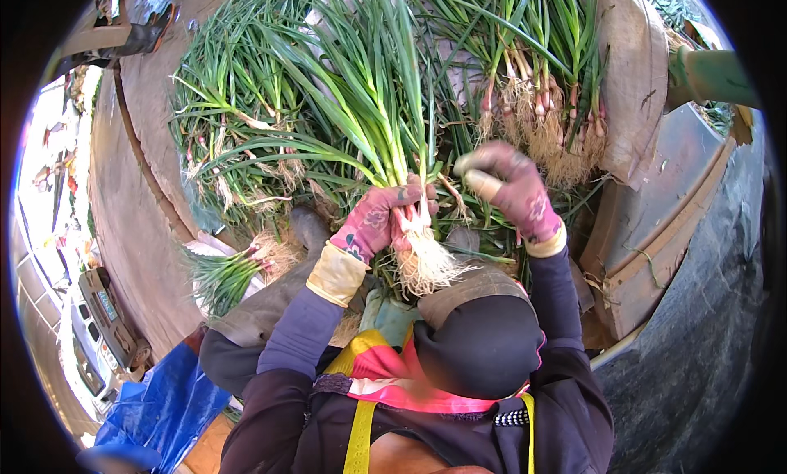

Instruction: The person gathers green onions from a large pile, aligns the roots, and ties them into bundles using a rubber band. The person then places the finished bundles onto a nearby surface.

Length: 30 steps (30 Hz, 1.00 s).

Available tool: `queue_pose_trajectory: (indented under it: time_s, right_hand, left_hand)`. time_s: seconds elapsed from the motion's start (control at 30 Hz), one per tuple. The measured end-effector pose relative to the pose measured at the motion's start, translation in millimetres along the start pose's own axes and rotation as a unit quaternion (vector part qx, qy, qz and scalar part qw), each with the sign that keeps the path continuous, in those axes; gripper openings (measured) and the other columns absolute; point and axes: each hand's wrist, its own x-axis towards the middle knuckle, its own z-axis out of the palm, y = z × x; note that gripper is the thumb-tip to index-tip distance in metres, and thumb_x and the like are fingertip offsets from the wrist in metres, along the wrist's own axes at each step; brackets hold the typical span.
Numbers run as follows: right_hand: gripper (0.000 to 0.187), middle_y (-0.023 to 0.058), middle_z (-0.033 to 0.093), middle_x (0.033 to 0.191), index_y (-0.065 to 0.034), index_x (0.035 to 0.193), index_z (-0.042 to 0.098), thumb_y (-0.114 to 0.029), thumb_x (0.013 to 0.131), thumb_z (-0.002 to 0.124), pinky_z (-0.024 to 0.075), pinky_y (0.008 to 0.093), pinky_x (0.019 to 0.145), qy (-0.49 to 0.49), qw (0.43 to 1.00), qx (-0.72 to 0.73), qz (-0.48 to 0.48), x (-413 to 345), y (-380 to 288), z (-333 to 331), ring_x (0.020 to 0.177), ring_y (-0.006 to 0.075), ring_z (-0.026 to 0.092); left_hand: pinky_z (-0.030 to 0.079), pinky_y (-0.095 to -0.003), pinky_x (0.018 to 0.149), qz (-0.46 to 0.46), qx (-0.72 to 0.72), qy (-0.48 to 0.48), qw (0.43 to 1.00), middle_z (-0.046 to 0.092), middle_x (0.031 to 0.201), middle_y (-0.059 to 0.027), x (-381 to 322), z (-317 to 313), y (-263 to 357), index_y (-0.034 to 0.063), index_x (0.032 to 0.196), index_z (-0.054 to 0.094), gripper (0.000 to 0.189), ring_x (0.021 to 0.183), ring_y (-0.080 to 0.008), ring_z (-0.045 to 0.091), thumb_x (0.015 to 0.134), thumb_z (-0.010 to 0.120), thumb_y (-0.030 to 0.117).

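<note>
In a pink flowered glove, my left hand (384,213) grips a bunch of young green garlic or onion plants (384,124) just above the reddish bulbs. Their long leaves fan upward, and a tuft of pale roots (427,262) hangs below the fist. To the right of the bunch, my right hand (510,188) is raised in a matching glove, slightly blurred. Its thumb and fingers are apart, with nothing seen between them. Past the hands, a large heap of the same plants (240,105) spreads over the ground. More plants with long dry roots (541,105) lie at the upper right.
A small bundle (227,271) rests on pale cloth by my left knee. Brown sheeting (141,228) runs along the left, with a blue tarp (166,406) nearer me and a vehicle (101,332) beyond. A metal panel (664,185) and green pole (713,77) stand right.
</note>
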Motion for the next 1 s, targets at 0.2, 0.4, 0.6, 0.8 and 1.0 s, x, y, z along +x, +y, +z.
queue_pose_trajectory:
  time_s: [0.2,0.4,0.6,0.8,1.0]
  right_hand:
    - [0.036,0.0104,0.061,0.096,-0.0049,0.108,0.058,-0.024,0.078,0.065,0.042,0.0282,0.083,-0.165,0.983,0.008,0.085,27.3,2.7,45.3,0.089,0.0159,0.056]
    - [0.023,0.0028,0.06,0.065,-0.0021,0.09,0.062,-0.024,0.083,0.057,0.0456,0.0281,0.065,-0.23,0.954,-0.19,0.034,20.0,3.1,63.3,0.064,0.0137,0.056]
    - [0.025,0.0158,0.058,0.068,-0.0046,0.082,0.061,-0.027,0.083,0.051,0.0463,0.0332,0.063,-0.088,0.88,-0.462,0.063,19.2,44.1,36.0,0.068,0.0283,0.058]
    - [0.046,0.0141,0.064,0.094,-0.0031,0.1,0.062,-0.042,0.076,0.061,0.0453,0.0359,0.08,0.004,0.941,-0.256,0.221,10.9,57.4,-2.9,0.088,0.0302,0.06]
    - [0.046,0.0163,0.065,0.09,0.0036,0.102,0.06,-0.037,0.08,0.06,0.0461,0.0301,0.077,0.101,0.964,-0.116,0.215,24.3,79.5,-19.1,0.086,0.0244,0.062]
  left_hand:
    - [0.05,-0.0306,0.062,0.024,0.029,0.035,0.999,0.062,0.08,-0.0114,-15.1,-14.2,-9.0,-0.0024,0.095,0.057,0.025,0.068,-0.0211,0.061,0.076,0.06,0.015]
    - [0.049,-0.028,0.062,0.053,0.069,0.086,0.993,0.061,0.077,-0.0104,-19.3,-28.4,-19.6,-0.0047,0.091,0.058,0.023,0.066,-0.0188,0.06,0.075,0.061,0.01]
    - [0.049,-0.0276,0.058,0.022,0.084,0.165,0.982,0.061,0.074,-0.0114,-20.1,-23.6,-25.9,-0.0058,0.09,0.058,0.02,0.064,-0.0196,0.06,0.073,0.062,0.004]
    - [0.048,-0.0251,0.054,0.055,0.123,0.199,0.971,0.06,0.072,-0.0087,-8.7,-33.8,-45.8,-0.0057,0.092,0.059,0.025,0.061,-0.0167,0.06,0.072,0.065,0.008]
    - [0.044,-0.0237,0.044,-0.016,0.094,0.169,0.981,0.059,0.069,-0.0058,-4.7,-39.1,-44.5,-0.0015,0.095,0.06,0.028,0.053,-0.013,0.056,0.073,0.067,0.014]
